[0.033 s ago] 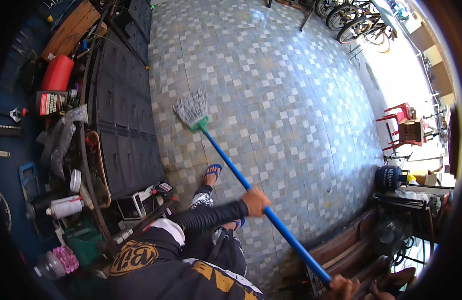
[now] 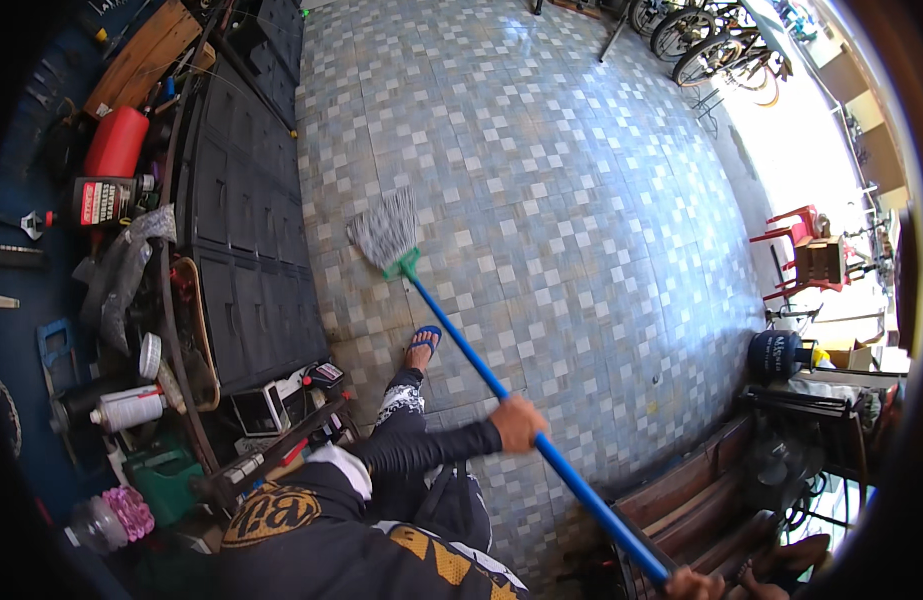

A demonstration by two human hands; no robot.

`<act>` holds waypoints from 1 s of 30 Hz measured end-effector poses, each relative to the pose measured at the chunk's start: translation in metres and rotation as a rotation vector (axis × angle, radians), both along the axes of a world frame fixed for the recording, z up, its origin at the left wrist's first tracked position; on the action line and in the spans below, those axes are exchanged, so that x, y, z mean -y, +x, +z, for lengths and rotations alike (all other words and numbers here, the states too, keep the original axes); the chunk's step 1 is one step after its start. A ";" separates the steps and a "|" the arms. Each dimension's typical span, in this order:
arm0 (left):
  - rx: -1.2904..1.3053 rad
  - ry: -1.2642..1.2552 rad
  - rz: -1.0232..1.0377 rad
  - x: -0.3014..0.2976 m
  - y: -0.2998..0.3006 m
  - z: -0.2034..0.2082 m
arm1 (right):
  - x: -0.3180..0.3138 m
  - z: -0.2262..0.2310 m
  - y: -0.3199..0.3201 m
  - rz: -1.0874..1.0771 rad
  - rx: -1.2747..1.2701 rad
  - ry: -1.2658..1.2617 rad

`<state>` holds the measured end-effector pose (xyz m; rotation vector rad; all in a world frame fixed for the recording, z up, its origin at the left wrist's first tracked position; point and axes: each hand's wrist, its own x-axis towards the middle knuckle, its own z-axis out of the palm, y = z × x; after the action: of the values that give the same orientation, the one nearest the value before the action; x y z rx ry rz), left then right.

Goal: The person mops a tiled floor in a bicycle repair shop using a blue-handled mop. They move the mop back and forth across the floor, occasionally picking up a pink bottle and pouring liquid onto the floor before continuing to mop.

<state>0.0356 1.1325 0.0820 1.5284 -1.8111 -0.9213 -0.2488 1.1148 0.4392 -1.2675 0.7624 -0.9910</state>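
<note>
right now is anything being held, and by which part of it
A mop, by its blue handle: the left grip is around it partway along, the right grip farther up.

Mop [image 2: 471,354] – blue pole [image 2: 601,507] slanting, green clamp [image 2: 403,264], grey-white strands [image 2: 386,225] fanned out on tiled floor [image 2: 581,250]

Left hand [image 2: 518,424] clenched, arm [image 2: 436,450] outstretched; right hand [image 2: 693,584] clenched too.

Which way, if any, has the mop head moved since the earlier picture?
Yes: the mop head has shifted slightly toward the picture's bottom edge, judged against the floor tiles.
</note>
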 end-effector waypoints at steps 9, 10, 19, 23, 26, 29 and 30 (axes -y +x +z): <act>-0.239 -0.063 0.028 -0.052 -0.065 0.024 | -0.026 0.047 -0.025 -0.239 -0.035 -0.325; -0.186 -0.067 0.001 -0.048 -0.041 0.012 | -0.021 0.032 -0.004 -0.216 -0.029 -0.297; 0.475 0.001 0.151 0.015 0.361 -0.140 | -0.001 -0.208 0.268 -0.224 -0.159 -0.068; 0.588 0.025 0.298 0.048 0.526 -0.173 | 0.021 -0.272 0.419 -0.124 -0.263 0.056; 0.547 0.096 0.451 0.058 0.581 -0.170 | 0.039 -0.270 0.495 0.143 -0.082 -0.127; 0.458 0.074 0.578 0.055 0.574 -0.151 | 0.049 -0.238 0.502 0.134 -0.090 -0.091; 0.442 -0.030 0.624 0.052 0.561 -0.142 | 0.050 -0.223 0.494 0.111 -0.123 -0.049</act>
<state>0.5970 1.0806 -0.0597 2.2168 -1.4366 -0.2662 0.2447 1.0646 0.2157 -1.4079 0.7568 -0.8523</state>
